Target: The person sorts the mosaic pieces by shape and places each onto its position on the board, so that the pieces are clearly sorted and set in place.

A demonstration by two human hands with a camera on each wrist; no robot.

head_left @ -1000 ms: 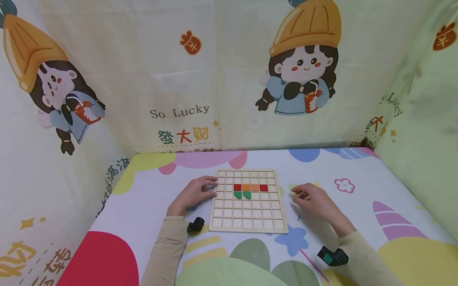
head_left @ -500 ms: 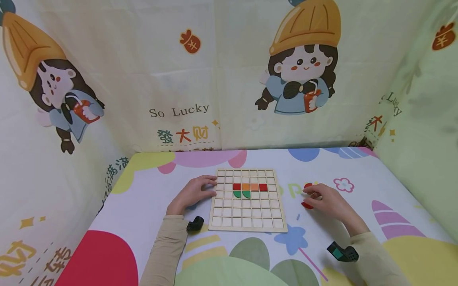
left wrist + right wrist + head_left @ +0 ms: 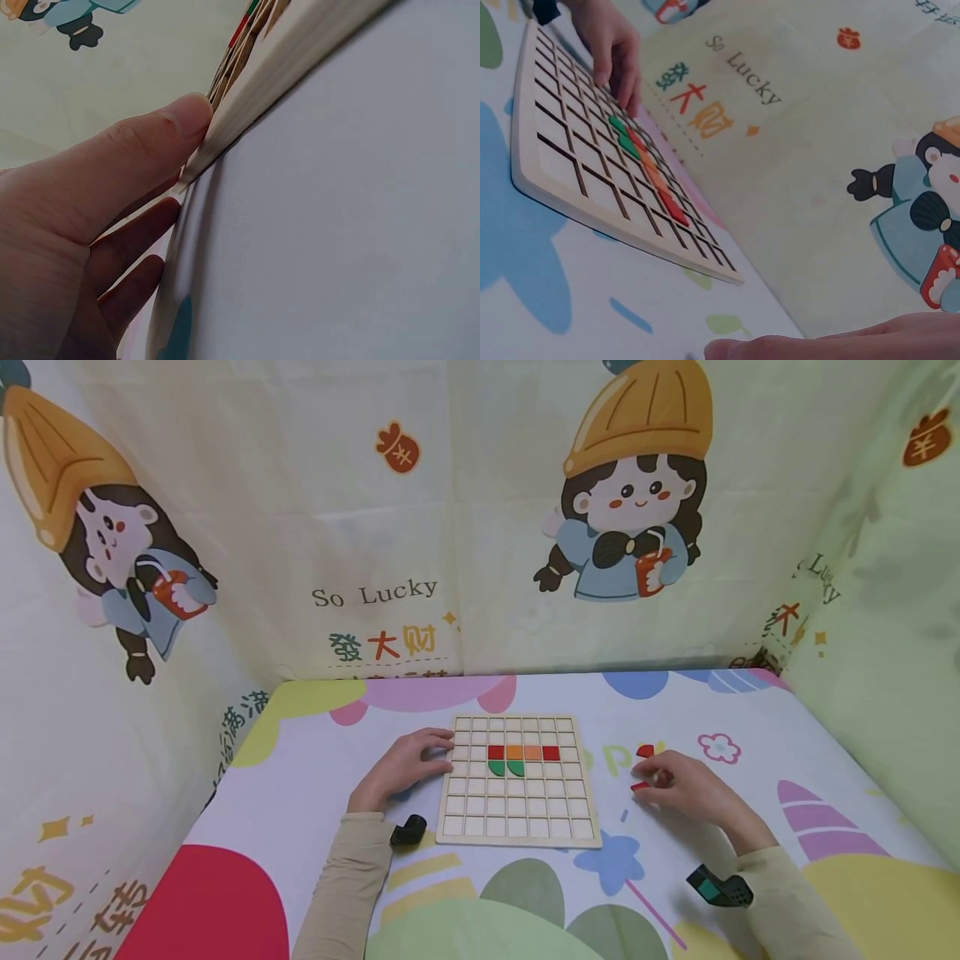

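In the head view, a wooden grid board [image 3: 517, 810] lies on the table. A row of red and orange square tiles [image 3: 523, 752] sits in its cells, with two green quarter-round pieces [image 3: 506, 768] below. My left hand [image 3: 402, 763] touches the board's left edge; the left wrist view shows the thumb [image 3: 161, 139] against its side. To the right of the board, my right hand [image 3: 686, 785] is down by the table with bent fingers. A small red piece [image 3: 638, 787] shows at its thumb tip; the grip on it is unclear. Another red piece [image 3: 646, 750] lies just beyond the fingers.
A patterned cloth [image 3: 247, 810] covers the table. Printed curtains [image 3: 495, 552] hang behind it and at both sides. Each wrist bears a small black camera, one left [image 3: 408, 832] and one right [image 3: 720, 887].
My right hand has moved right, away from the board, uncovering two red pieces. The nearer one now shows as a thinner sliver by the thumb. The left hand stays at the board's edge.
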